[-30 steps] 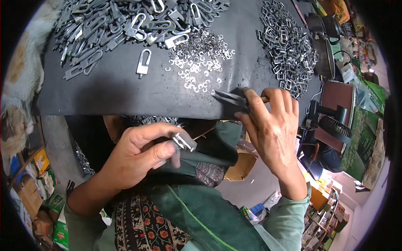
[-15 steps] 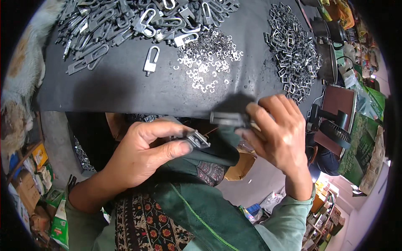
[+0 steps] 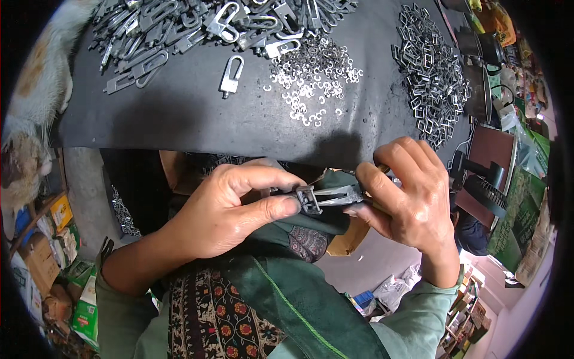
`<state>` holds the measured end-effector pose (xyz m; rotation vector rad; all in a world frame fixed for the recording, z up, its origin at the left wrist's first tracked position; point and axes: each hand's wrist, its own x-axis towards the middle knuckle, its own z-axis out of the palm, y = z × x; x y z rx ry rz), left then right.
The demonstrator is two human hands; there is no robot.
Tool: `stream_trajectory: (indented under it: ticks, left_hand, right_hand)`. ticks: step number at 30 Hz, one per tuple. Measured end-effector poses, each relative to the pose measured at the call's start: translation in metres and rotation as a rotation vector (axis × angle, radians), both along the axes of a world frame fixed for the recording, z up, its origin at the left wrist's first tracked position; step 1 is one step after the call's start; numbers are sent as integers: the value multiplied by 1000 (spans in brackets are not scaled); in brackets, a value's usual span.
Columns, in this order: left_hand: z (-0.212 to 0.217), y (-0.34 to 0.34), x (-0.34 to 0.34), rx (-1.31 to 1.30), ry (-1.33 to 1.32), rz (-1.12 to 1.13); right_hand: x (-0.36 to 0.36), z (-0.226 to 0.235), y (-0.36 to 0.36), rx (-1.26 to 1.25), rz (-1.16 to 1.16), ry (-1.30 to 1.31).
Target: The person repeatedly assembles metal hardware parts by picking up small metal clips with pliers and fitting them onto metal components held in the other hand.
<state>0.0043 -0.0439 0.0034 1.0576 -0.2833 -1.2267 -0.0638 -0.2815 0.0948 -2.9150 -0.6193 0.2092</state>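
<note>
My left hand [image 3: 239, 206] pinches a small dark metal piece with a square open frame [image 3: 308, 200] between thumb and fingers, just off the table's near edge. Closed around the handles of a pair of pliers [image 3: 339, 195], my right hand [image 3: 412, 194] brings their narrow jaws up to the frame. The jaw tips meet or enter its open side; exact contact is hard to make out. Beyond my hands, a lone U-shaped metal link [image 3: 231, 77] lies on the dark table [image 3: 197, 125]. Small C-shaped clips [image 3: 308, 90] are scattered to its right.
A large heap of U-shaped metal links [image 3: 197, 27] covers the table's far left. Rectangular metal frames [image 3: 427, 78] are piled at the right. A white and orange cat [image 3: 39, 90] lies along the left edge. A small black fan [image 3: 484, 188] stands at the right.
The pliers have moved from apart and blurred to meeting the metal piece. My left hand has shifted right and turned the frame toward them. The whole view has shifted slightly.
</note>
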Motion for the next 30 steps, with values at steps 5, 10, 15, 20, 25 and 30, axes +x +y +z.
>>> stream_trajectory:
  ticks: [5,10,15,20,25,30]
  left_hand:
    - [2,0,-3,47,-215,43]
    - [6,-2,-3,50,-283,9]
    - [7,-3,-9,23,-343,-15]
    - [7,20,-14,314,-48,-114]
    - [-41,48,-29,349,-128,206]
    - [-30,35,-29,280,21,209]
  right_hand:
    - [-6,5,4,-55,-22,64]
    - [-9,10,6,-30,-72,76]
    - [-29,6,-1,57,-147,91]
    - [-57,-11,-16,117,-254,67]
    - [-84,-46,-76,-42,-949,-304]
    - [-81,-88,-99,-194,-1113,-477]
